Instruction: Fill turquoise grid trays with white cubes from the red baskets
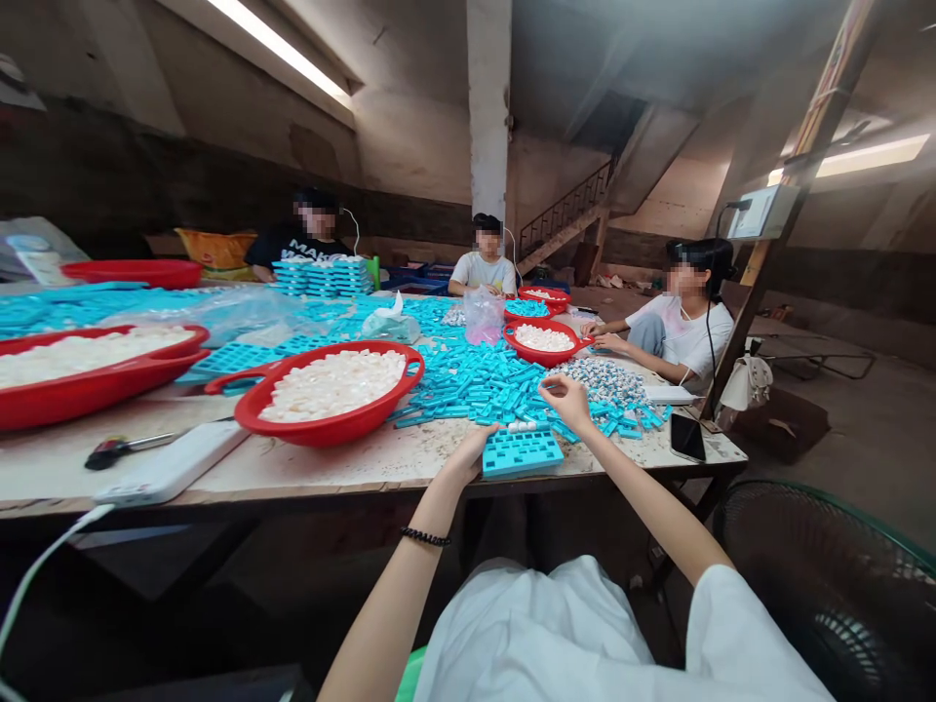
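blue tray (pixel 523 454) clamped in left fingers (pixel 486 435), right fingers (pixel 568 383) curled beyond it (tips touching or not, unclear)

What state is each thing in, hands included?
Left hand: gripping the blue tray
Right hand: raised, curled; anything held unclear
Blue tray: partly filled
Nearest red basket: heaped with white pieces
Phone: lying flat
White box: cable attached
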The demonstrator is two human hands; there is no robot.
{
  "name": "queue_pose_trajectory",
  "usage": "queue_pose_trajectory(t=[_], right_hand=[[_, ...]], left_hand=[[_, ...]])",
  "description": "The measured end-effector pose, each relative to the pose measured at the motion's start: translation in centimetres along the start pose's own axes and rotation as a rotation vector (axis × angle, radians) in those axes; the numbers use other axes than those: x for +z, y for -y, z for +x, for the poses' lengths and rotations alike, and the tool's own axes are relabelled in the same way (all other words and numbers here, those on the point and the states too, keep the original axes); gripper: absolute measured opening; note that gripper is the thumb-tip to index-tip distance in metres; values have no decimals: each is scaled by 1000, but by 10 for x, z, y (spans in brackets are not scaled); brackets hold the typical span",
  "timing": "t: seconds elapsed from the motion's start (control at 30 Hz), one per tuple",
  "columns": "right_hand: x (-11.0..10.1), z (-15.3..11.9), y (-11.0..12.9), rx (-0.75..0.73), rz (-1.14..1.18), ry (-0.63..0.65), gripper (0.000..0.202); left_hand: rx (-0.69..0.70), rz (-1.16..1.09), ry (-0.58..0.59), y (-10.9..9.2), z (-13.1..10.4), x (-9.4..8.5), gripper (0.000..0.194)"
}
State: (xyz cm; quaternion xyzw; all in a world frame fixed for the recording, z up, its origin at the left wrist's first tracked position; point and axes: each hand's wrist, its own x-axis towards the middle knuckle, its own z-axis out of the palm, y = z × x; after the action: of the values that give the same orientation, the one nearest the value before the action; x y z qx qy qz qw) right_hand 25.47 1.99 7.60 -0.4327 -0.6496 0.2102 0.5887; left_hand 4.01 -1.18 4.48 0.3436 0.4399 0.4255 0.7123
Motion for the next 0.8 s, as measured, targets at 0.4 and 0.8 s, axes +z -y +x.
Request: queue_pose_trajectory(t=[0.4,0.8], right_hand=[[42,-37,16,-97,-132,412,11],[42,-34,41,-259,-554,507,9]], left_hand=[[111,-36,41,6,0,1,26],[290,39,-34,10,3,-1,23]])
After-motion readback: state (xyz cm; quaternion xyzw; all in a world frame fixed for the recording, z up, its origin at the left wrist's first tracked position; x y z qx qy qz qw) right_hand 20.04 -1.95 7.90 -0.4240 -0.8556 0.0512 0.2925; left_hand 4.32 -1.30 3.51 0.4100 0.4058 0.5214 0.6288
